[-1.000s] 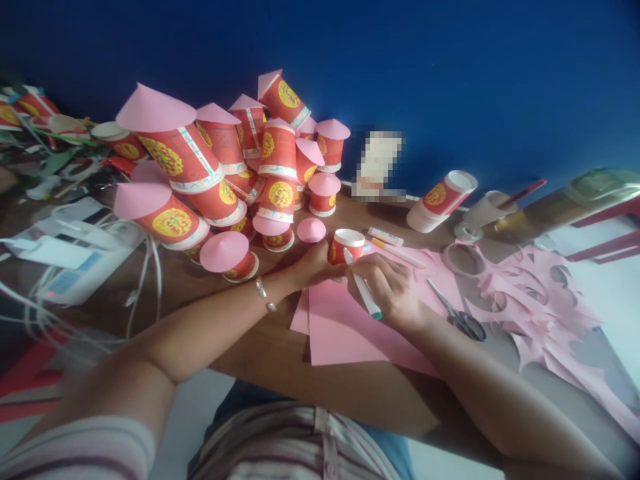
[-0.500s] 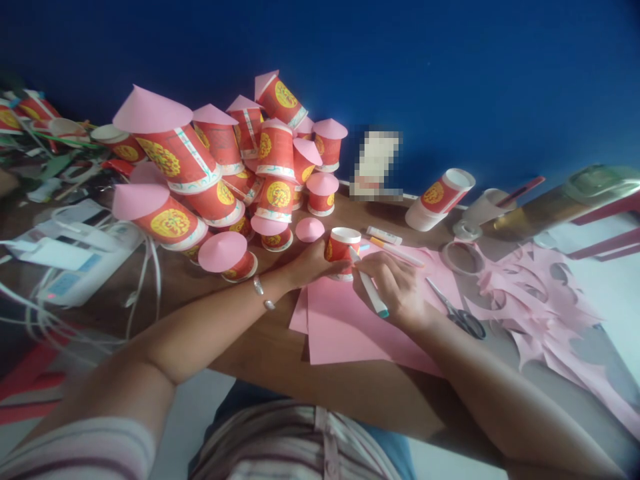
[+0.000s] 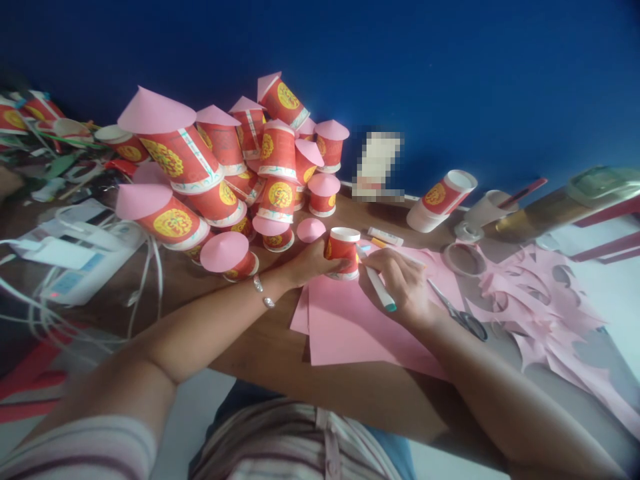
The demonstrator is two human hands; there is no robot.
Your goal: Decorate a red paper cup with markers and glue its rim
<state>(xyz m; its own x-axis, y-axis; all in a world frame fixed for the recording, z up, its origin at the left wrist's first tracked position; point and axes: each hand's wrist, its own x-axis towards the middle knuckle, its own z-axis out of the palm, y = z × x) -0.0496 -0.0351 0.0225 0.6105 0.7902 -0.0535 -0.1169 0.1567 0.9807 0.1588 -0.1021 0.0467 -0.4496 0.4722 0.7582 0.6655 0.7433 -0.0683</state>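
My left hand is closed round the left side of a red paper cup with a white rim, held upright over the table. In my right hand is a white marker pen with a green end, slanting up toward the cup's right side. Whether its tip touches the cup I cannot tell. Pink paper sheets lie under both hands. Just left of the cup is a small pink paper cone. An orange-and-white marker and a white tube lie behind my right hand.
Many red cups with pink cone tops are piled at the left. Scissors, a tape roll and pink scraps lie to the right. A power strip with white cables sits far left. Stacked cups stand near the blue wall.
My right hand with the marker has moved slightly right, away from the cup's front. The cup has turned a little in my left hand, which stays in place.
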